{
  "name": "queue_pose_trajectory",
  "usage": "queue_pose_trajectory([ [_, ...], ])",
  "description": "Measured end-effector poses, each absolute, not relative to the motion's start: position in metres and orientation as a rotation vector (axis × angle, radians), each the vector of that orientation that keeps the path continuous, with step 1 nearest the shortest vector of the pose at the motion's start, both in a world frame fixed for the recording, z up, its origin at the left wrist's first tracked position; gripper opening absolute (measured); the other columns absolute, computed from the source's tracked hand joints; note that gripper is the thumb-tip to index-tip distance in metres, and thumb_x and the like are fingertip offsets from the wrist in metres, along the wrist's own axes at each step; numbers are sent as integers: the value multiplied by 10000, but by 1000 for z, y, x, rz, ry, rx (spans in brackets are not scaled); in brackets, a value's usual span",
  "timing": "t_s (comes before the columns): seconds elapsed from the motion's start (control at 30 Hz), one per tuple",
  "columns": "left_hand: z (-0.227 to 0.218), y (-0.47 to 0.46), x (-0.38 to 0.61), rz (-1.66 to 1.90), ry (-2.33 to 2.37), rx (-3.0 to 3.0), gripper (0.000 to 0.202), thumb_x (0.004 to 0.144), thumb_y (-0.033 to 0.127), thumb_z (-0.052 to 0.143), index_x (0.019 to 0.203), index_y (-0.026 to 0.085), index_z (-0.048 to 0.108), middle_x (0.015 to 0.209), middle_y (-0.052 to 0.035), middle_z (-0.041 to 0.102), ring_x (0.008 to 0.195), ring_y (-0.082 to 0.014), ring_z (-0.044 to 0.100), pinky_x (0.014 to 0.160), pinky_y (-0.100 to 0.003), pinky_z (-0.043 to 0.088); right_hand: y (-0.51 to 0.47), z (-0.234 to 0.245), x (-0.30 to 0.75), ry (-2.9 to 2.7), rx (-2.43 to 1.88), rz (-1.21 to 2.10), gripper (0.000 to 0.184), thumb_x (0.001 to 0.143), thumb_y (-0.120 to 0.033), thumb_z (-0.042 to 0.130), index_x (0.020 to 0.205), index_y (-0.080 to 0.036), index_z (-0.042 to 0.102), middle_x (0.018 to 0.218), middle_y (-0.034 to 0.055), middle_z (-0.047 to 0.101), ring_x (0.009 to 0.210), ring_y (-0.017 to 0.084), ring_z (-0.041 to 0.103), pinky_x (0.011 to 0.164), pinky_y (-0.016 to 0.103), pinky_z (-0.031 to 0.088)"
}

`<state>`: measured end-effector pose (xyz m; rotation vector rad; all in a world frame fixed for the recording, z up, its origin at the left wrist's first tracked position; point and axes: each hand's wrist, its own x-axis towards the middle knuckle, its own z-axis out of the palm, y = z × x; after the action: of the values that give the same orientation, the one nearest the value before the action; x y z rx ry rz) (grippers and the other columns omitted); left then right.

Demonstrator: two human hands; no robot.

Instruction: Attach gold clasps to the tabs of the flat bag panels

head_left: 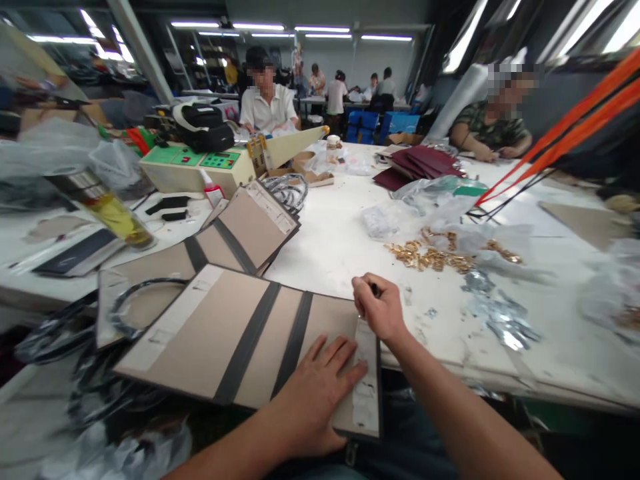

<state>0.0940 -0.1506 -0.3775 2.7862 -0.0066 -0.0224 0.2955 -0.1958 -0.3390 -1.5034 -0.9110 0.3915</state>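
Observation:
A flat, opened brown board cover [220, 333] with two dark spine strips lies across the near edge of the white table [340, 233]. My left hand [313, 393] rests flat on its right panel, fingers spread. My right hand [380, 310] is closed in a pinch at the cover's upper right corner, with a small dark thing showing between its fingers. A pale strip [367, 380] runs down the cover's right edge between the two hands.
More brown covers [245, 230] are stacked behind. Gold metal fittings [430, 257] and clear plastic bags [495, 313] lie to the right, with maroon covers [420, 163] further back. A green-topped machine [200, 167] and a bottle [107, 207] stand left. Other people sit across the table.

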Motion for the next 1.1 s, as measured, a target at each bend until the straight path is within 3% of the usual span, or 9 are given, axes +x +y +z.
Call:
queue_pose_trajectory([
  [0.13,-383,-146,97,-73,-6,2829,1023,712,382,798,1625,280,347,1723,-149,303,1600,-395,242,1318,-625,105,-221,-323,287,-1100,-1640,405,467,929,-477,642,584,-209,478,538,-56,416,536,96,384,519,246,304],
  [0.23,-392,-141,98,-52,-44,2848,1016,724,361,777,1633,298,328,1738,-138,269,1603,-397,234,1306,-652,142,-255,-325,294,-1140,-1876,418,381,952,-452,615,664,-203,582,581,-44,511,566,107,456,553,245,346],
  [0.37,-405,-137,98,33,-91,2871,989,765,396,748,1644,303,304,1750,-135,234,1600,-398,245,1295,-662,177,-304,-353,345,-947,-2400,259,275,957,-477,606,930,-260,773,831,9,759,773,193,684,737,287,485],
  [0.43,-410,-136,98,77,-98,2877,987,761,394,747,1642,307,310,1752,-127,232,1599,-397,248,1297,-656,177,-322,-369,378,-814,-2617,187,324,939,-492,620,1114,-285,796,1028,48,806,944,255,736,855,333,520],
  [0.5,-412,-136,97,102,-93,2881,993,757,403,754,1642,309,313,1754,-120,228,1598,-397,250,1302,-648,169,-332,-380,404,-736,-2710,158,393,924,-501,623,1197,-273,790,1101,82,808,1008,296,744,892,369,533],
  [0.73,-397,-141,96,27,-50,2832,999,747,380,785,1634,282,336,1744,-133,256,1595,-396,255,1316,-629,121,-329,-395,423,-707,-2791,203,398,924,-552,572,1169,-331,795,1083,57,814,978,305,749,825,380,524],
  [0.87,-392,-144,94,3,-34,2776,985,780,498,788,1628,250,350,1743,-153,249,1611,-384,210,1322,-606,56,-332,-394,429,-754,-2760,250,426,890,-568,578,1119,-281,794,1083,89,808,992,327,735,837,399,507],
  [0.97,-394,-144,91,19,-42,2748,970,819,607,744,1628,247,349,1745,-149,245,1619,-370,181,1323,-584,18,-333,-381,425,-691,-2656,280,384,834,-566,625,987,-255,791,896,81,804,847,312,733,770,398,499],
  [1.1,-396,-145,90,12,-52,2756,1006,784,607,784,1618,236,362,1738,-167,257,1610,-388,189,1319,-583,-9,-322,-350,383,-606,-2438,415,413,789,-623,693,923,-242,780,614,35,704,593,258,658,617,371,466],
])
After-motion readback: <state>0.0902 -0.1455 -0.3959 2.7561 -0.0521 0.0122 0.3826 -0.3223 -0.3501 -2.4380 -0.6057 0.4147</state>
